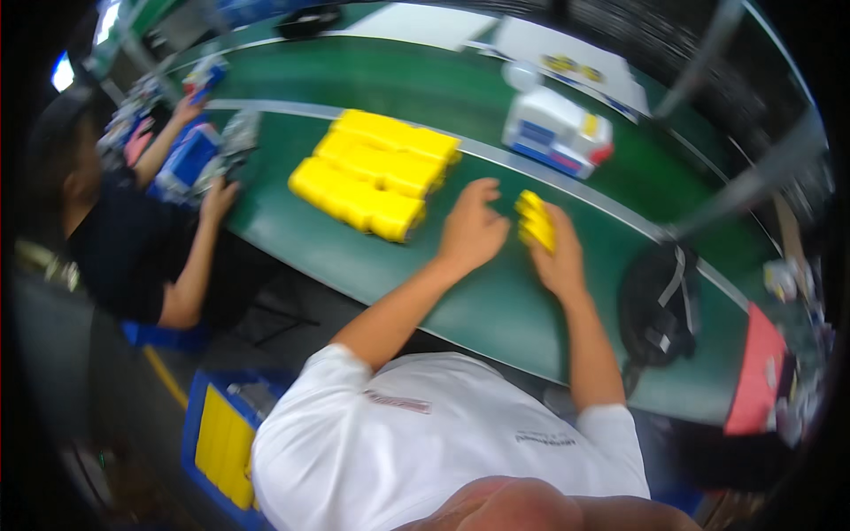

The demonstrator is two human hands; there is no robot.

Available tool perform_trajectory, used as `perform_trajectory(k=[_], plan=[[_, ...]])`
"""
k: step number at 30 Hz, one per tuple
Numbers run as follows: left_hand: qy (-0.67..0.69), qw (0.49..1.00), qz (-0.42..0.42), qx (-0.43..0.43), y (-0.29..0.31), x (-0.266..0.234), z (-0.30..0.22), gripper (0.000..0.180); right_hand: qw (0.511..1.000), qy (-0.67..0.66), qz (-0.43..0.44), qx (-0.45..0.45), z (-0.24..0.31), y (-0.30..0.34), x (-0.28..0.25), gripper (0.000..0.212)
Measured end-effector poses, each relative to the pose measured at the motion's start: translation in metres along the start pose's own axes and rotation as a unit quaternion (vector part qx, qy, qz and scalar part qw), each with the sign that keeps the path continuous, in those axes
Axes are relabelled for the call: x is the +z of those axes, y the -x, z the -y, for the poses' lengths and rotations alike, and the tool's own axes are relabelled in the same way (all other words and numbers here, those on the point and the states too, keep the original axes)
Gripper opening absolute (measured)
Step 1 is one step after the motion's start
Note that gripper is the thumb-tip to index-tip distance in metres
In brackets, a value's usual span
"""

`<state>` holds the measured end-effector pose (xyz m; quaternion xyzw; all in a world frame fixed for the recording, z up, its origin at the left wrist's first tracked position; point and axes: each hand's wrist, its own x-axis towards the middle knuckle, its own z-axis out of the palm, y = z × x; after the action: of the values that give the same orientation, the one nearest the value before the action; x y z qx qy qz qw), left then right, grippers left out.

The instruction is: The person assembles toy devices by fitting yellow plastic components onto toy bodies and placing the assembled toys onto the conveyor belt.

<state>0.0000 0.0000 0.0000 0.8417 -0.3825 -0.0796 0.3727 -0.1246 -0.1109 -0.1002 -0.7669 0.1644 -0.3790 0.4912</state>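
My right hand (563,257) is closed around a small yellow piece with a ridged, bumpy edge (536,219), held above the green bench. Its exact kind is hard to make out, as the picture is blurred. My left hand (474,232) is just to the left of that piece, apart from it, with loosely bent fingers and nothing seen in them. Further left, several yellow-wrapped, rounded blocks (376,173) lie side by side in rows on the bench. My left hand is close to their right end.
A white and blue container with a red end (558,133) stands on the far strip. A black round object (657,305) lies at right, near a pink sheet (758,367). At left, a co-worker (115,239) handles parts. A blue crate (197,425) with yellow blocks stands below left.
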Motion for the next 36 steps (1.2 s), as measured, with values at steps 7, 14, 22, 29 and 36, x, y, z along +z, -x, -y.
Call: perform_trajectory(k=[7,14,22,29,36], plan=[[0.191,0.945,-0.264,-0.005,-0.206,0.181,-0.062,0.086,0.983,0.135,0.114,-0.046,-0.034,-0.027,-0.145,0.061],[0.434,0.899,0.044,0.023,-0.248,0.185,-0.082,0.089,0.988,0.111,0.104,-0.004,-0.05,-0.043,-0.167,0.061],[0.292,0.926,-0.205,0.124,-0.191,0.18,-0.065,0.076,0.994,0.07,-0.085,0.011,-0.031,-0.064,-0.191,0.061],[0.331,0.91,-0.249,0.02,-0.114,0.186,-0.077,0.088,0.993,0.086,-0.057,0.062,0.0,-0.048,-0.194,0.06],[0.316,0.93,-0.143,0.123,-0.096,0.188,-0.05,0.088,0.975,0.203,-0.051,0.068,0.001,-0.041,-0.17,0.059]])
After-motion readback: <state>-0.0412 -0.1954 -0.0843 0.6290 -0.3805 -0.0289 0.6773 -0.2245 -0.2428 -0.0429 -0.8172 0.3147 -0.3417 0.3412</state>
